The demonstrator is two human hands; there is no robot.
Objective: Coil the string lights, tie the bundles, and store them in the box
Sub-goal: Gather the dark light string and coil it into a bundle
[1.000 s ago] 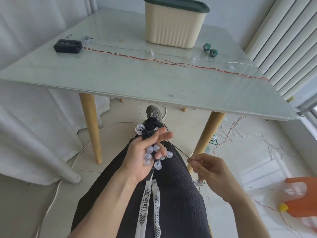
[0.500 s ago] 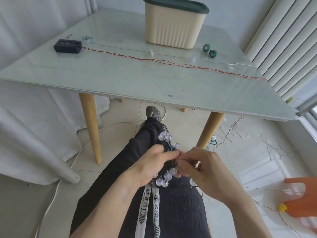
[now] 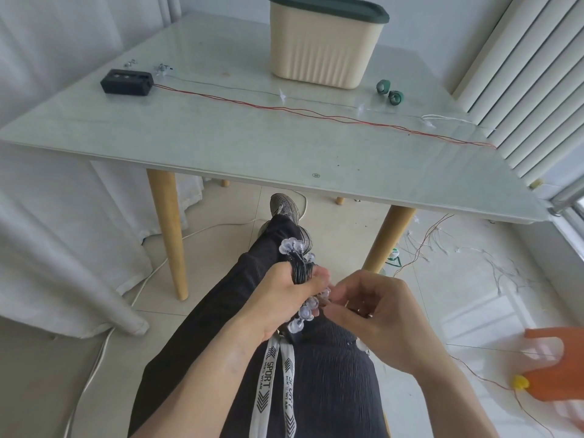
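Over the person's lap, the right hand (image 3: 376, 311), a second ago stretched away drawing wire, has closed in beside the left hand (image 3: 286, 300), whose fingers clamp the coiled string lights (image 3: 300, 270); right fingers curl at the bundle, likely laying another loop.

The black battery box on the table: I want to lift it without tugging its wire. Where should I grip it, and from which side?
Grip the battery box across its long sides, coming from above or from its left end. It lies flat on the table, and the red wire leaves its right end, so that side is best avoided.
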